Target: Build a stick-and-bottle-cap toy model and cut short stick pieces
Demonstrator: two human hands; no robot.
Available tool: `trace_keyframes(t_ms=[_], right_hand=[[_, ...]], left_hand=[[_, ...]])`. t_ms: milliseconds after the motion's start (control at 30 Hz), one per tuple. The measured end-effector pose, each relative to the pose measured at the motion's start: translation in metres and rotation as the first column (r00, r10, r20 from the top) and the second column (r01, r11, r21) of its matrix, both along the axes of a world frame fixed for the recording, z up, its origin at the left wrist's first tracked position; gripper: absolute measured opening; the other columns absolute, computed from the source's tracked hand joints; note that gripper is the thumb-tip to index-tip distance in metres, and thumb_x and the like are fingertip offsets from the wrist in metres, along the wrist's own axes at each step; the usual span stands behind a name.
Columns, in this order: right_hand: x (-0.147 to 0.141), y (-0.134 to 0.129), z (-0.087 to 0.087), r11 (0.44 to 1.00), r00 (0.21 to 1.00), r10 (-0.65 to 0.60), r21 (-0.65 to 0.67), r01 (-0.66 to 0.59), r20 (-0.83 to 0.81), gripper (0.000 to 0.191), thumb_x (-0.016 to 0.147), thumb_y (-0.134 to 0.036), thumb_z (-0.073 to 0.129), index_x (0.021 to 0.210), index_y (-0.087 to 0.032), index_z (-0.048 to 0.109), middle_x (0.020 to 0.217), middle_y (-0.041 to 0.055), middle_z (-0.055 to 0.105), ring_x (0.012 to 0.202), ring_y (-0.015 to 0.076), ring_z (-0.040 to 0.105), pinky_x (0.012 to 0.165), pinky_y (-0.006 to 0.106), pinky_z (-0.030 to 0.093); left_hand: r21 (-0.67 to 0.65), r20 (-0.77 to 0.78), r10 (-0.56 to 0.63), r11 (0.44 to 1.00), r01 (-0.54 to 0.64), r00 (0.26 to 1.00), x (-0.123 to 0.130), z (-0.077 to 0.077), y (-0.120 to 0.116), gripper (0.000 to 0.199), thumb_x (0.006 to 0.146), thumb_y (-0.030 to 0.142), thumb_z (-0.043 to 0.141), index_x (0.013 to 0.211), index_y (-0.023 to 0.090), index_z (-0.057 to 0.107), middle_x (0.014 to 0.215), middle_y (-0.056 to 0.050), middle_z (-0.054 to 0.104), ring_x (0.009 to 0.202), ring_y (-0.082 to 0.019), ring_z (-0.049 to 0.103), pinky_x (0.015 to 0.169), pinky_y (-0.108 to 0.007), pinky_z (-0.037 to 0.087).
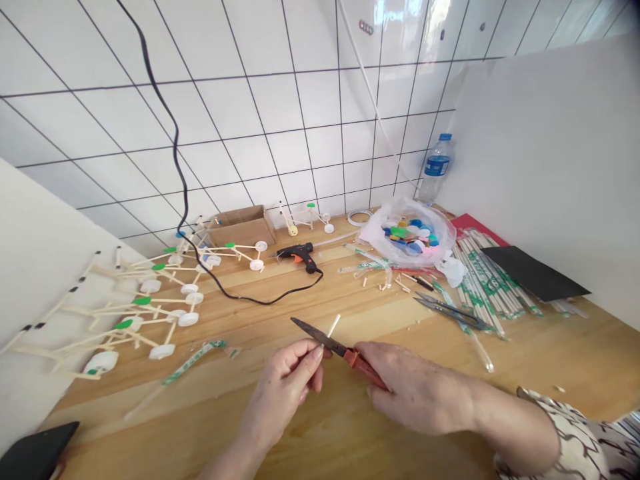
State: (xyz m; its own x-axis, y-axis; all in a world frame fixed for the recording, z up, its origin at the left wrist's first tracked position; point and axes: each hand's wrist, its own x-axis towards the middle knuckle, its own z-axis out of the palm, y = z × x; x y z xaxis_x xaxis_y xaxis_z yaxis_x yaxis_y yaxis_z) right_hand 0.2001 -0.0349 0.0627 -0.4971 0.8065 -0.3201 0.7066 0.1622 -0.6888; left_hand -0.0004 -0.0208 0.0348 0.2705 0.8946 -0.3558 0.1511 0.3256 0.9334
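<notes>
My right hand is wrapped round the red handles of a pair of scissors, whose dark blades point left and away from me. In a pinch between thumb and fingers, my left hand holds a short pale wooden stick. The stick stands up past the blades, which lie across it close to my left fingertips. Whether the blades are parted is hard to see. Both hands are just above the wooden table, and the stick's lower end is hidden by my fingers.
Several stick frames with bottle-cap wheels stand at left. A black glue gun lies mid-table, its cord looping left. At right are a bag of bottle caps, wrapped chopsticks, thread snips and a bottle.
</notes>
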Motion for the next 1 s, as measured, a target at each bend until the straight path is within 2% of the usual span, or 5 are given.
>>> trace_keyframes(t_ms=[133, 333, 567, 800, 1000], right_hand=[[0.0, 0.0, 0.001, 1.0, 1.0, -0.003, -0.01, 0.003, 0.007, 0.024, 0.073, -0.014, 0.045, 0.096, -0.016, 0.051, 0.094, 0.0075, 0.059, 0.084, 0.0179, 0.054, 0.072, 0.028, 0.037], [0.001, 0.002, 0.002, 0.999, 0.998, 0.017, -0.041, -0.02, -0.065, 0.028, 0.071, -0.01, 0.043, 0.097, -0.017, 0.05, 0.094, 0.0066, 0.058, 0.083, 0.0171, 0.054, 0.073, 0.028, 0.038], [-0.003, -0.003, 0.009, 0.999, 0.998, -0.009, -0.046, 0.006, -0.055, 0.048, 0.069, -0.007, 0.043, 0.115, -0.014, 0.036, 0.101, 0.0109, 0.056, 0.09, 0.0196, 0.054, 0.079, 0.031, 0.039], [-0.006, -0.004, 0.011, 0.999, 0.997, -0.05, -0.013, 0.051, 0.061, 0.025, 0.068, -0.007, 0.04, 0.09, -0.017, 0.044, 0.081, 0.0046, 0.056, 0.072, 0.0165, 0.052, 0.064, 0.027, 0.036], [-0.004, -0.004, 0.006, 1.0, 1.0, -0.027, -0.015, 0.027, 0.011, 0.017, 0.064, -0.006, 0.039, 0.076, -0.019, 0.041, 0.077, 0.0015, 0.053, 0.067, 0.0129, 0.047, 0.06, 0.024, 0.034]], left_hand=[[0.015, -0.008, -0.01, 1.0, 0.01, 1.0, -0.001, -0.001, 0.0, 0.03, 0.077, 0.045, 0.052, 0.079, 0.016, 0.056, 0.048, 0.005, 0.045, 0.037, -0.004, 0.021, 0.037, -0.018, 0.012], [0.021, -0.022, -0.011, 1.0, 0.011, 1.0, 0.0, 0.002, -0.001, 0.029, 0.08, 0.043, 0.051, 0.072, 0.015, 0.053, 0.049, 0.005, 0.044, 0.038, -0.004, 0.022, 0.038, -0.018, 0.013], [0.025, -0.045, -0.018, 0.999, 0.019, 0.999, 0.001, 0.002, -0.001, 0.032, 0.08, 0.045, 0.05, 0.068, 0.015, 0.051, 0.049, 0.004, 0.044, 0.039, -0.004, 0.024, 0.039, -0.019, 0.014], [0.003, -0.028, 0.003, 1.0, -0.003, 1.0, 0.002, -0.004, -0.001, 0.032, 0.079, 0.046, 0.05, 0.076, 0.015, 0.054, 0.048, 0.006, 0.042, 0.039, -0.004, 0.022, 0.038, -0.018, 0.013], [-0.02, -0.031, -0.007, 1.0, 0.006, 1.0, 0.001, -0.004, 0.0, 0.034, 0.078, 0.047, 0.051, 0.079, 0.014, 0.057, 0.048, 0.005, 0.043, 0.039, -0.004, 0.022, 0.038, -0.018, 0.012]])
